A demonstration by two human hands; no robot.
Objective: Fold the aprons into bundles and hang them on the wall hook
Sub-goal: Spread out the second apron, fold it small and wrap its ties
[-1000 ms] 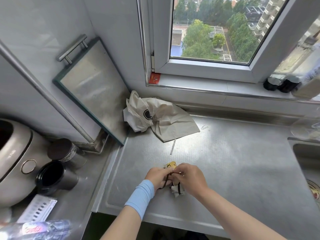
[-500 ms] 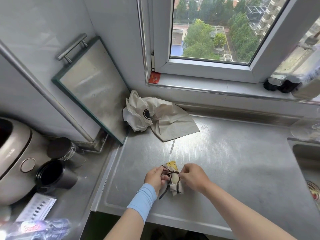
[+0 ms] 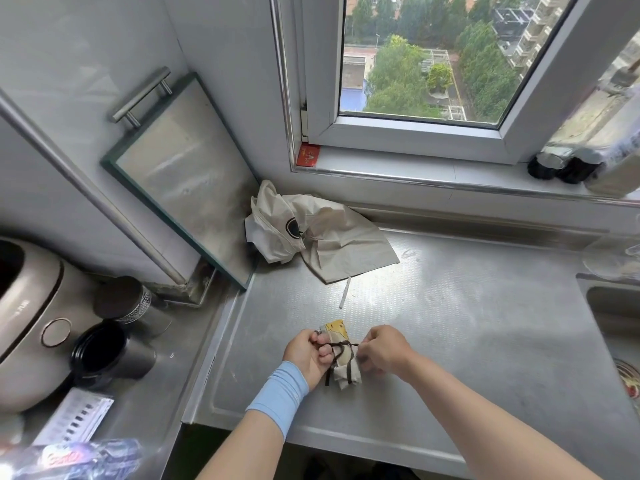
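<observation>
A small rolled apron bundle (image 3: 343, 362), cream with a yellow end, lies on the steel counter (image 3: 467, 323) near its front edge. Dark brown strings wrap around it. My left hand (image 3: 308, 355), with a light blue wristband, pinches one string end at the bundle's left side. My right hand (image 3: 384, 349) pinches the other string end at its right side. The string runs taut between them across the bundle. A second apron (image 3: 318, 237), beige and crumpled, lies unfolded at the back of the counter under the window. No wall hook is in view.
A glass cutting board (image 3: 187, 181) leans against the left wall. A rice cooker (image 3: 31, 317) and two dark cups (image 3: 107, 355) stand at the left. A sink (image 3: 616, 317) opens at the right edge. Bottles (image 3: 561, 164) sit on the window sill.
My hands have drawn apart from over the bundle, pulling the string ends out to either side. The bundle now shows between them with the string crossed over it.
</observation>
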